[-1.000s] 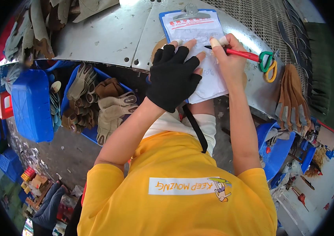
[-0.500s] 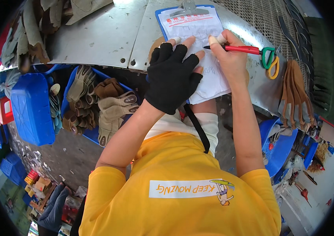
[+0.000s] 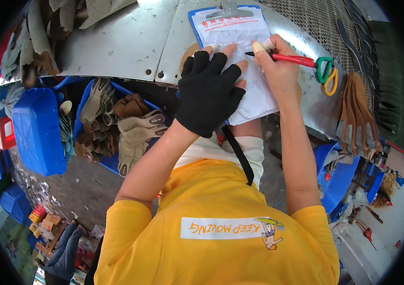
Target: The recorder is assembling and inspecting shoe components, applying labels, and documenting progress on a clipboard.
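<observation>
Only the red pen has moved noticeably from half a second ago: its black tip now points slightly farther up the papers, while both arms keep their places. From where I stand, the right hand is closed around the pen, its barrel slanting out to the right over a pair of scissors with one green and one yellow handle. Opposite it, the left hand, in a black fingerless glove, lies flat with fingers slightly spread, across the left side of the papers. They sit on a blue clipboard at the near edge of the metal worktop. Below, to the left, tan pieces fill a blue bin.
</observation>
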